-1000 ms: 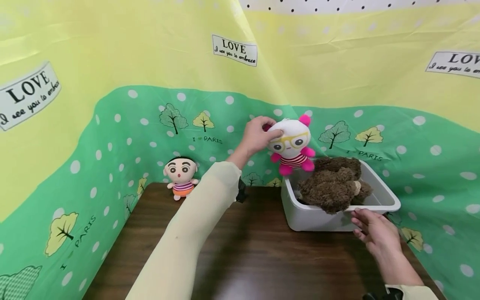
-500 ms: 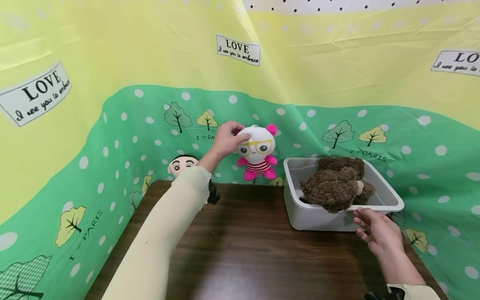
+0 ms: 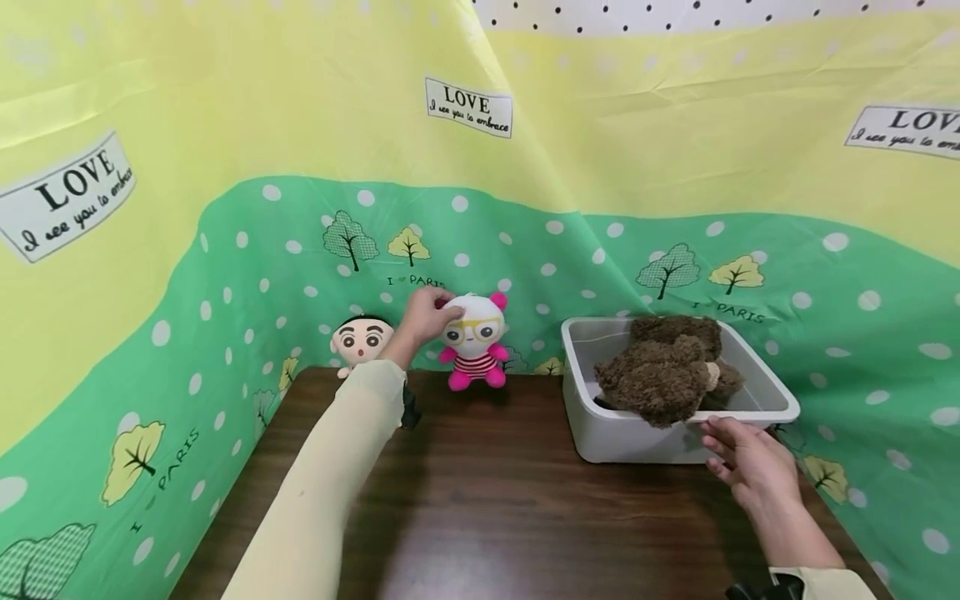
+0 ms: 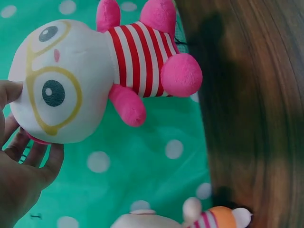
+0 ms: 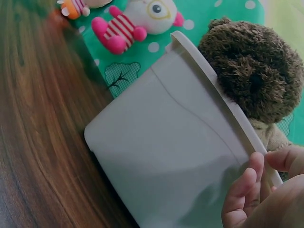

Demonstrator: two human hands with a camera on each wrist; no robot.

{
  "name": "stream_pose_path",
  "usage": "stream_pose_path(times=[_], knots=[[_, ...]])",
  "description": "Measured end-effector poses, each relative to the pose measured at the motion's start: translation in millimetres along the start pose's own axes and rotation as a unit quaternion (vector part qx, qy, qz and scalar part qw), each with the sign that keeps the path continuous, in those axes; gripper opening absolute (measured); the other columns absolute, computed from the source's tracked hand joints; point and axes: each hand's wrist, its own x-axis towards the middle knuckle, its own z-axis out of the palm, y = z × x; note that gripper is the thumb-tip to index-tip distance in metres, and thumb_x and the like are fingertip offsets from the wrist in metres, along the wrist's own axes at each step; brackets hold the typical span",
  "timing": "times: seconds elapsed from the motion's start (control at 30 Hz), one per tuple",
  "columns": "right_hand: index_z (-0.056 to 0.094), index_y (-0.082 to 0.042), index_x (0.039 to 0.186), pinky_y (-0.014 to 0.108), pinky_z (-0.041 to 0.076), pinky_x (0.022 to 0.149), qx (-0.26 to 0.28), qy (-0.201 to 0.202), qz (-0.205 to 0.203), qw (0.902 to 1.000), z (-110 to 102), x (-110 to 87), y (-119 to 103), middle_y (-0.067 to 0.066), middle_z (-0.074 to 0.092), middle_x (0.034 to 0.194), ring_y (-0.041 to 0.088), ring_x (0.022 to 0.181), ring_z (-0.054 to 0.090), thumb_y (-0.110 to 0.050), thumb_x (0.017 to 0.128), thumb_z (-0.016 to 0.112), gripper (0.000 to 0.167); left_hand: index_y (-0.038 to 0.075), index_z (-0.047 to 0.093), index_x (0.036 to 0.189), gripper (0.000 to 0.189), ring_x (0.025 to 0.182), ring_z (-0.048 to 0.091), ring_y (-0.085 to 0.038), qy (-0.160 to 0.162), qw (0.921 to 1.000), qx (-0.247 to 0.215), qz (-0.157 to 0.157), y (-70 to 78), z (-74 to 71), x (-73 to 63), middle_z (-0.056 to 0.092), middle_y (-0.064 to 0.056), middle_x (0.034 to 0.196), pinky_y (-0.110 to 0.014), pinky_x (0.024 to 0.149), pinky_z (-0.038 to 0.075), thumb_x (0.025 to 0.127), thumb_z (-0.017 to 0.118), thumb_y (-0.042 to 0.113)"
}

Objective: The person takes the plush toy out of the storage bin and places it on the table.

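My left hand grips a plush panda doll by the side of its head. The doll has a white face, yellow glasses, pink limbs and a red-and-white striped body. It is upright near the back edge of the table, its feet close over the wood. In the left wrist view the thumb lies on its forehead and the fingers curl behind the head. My right hand pinches the front rim of a grey plastic bin, thumb over the rim. Brown fluffy teddy bear plush fills much of the bin.
A plush boy doll with black hair sits at the back left of the brown wooden table, partly hidden behind my left arm. A green and yellow printed cloth hangs behind the table and along its sides.
My left hand has carried the panda doll from above the bin's left edge leftward and down, beside the boy doll. The right hand and the bin have stayed put.
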Motion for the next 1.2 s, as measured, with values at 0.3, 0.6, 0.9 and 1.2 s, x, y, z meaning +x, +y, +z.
stream_pose_path(times=[0.3, 0.6, 0.9, 1.2], knots=[[0.075, -0.026, 0.082, 0.029, 0.054, 0.059, -0.012, 0.019, 0.007, 0.9997, 3, -0.2, 3, -0.014, 0.075, 0.08, 0.005, 0.071, 0.068, -0.025, 0.101, 0.065, 0.022, -0.001, 0.072, 0.119, 0.033, 0.11, 0.063, -0.033, -0.008, 0.9993, 0.017, -0.033, -33.8, 9.1, 0.7, 0.067, -0.019, 0.121, -0.045, 0.093, 0.055, 0.095, 0.073, 0.021], [0.075, -0.026, 0.081, 0.029, 0.053, 0.058, -0.012, 0.028, 0.002, 0.9995, 6, -0.8, 1, -0.013, 0.075, 0.079, 0.005, 0.07, 0.068, -0.024, 0.101, 0.066, 0.022, 0.0, 0.071, 0.126, 0.037, 0.122, 0.058, -0.034, -0.012, 0.9982, 0.05, -0.032, -45.6, 19.0, 1.2, 0.062, -0.019, 0.13, -0.046, 0.104, 0.05, 0.097, 0.071, 0.023], [0.076, -0.028, 0.082, 0.03, 0.054, 0.06, -0.009, 0.032, 0.011, 0.9994, 6, -2.9, -1, -0.014, 0.075, 0.08, 0.004, 0.071, 0.069, -0.026, 0.1, 0.068, 0.02, 0.004, 0.069, 0.13, 0.041, 0.12, 0.062, -0.032, -0.004, 0.9982, 0.046, -0.038, -45.0, 19.1, 4.1, 0.068, -0.016, 0.129, -0.045, 0.101, 0.052, 0.095, 0.074, 0.025], [0.077, -0.027, 0.08, 0.03, 0.054, 0.059, -0.013, 0.036, 0.013, 0.9992, 5, -3.7, -1, -0.013, 0.075, 0.079, 0.004, 0.072, 0.069, -0.025, 0.1, 0.067, 0.023, 0.003, 0.066, 0.135, 0.045, 0.128, 0.055, -0.035, 0.008, 0.9961, 0.087, -0.014, -41.4, 16.6, -0.7, 0.058, -0.019, 0.138, -0.049, 0.108, 0.047, 0.097, 0.071, 0.028]])
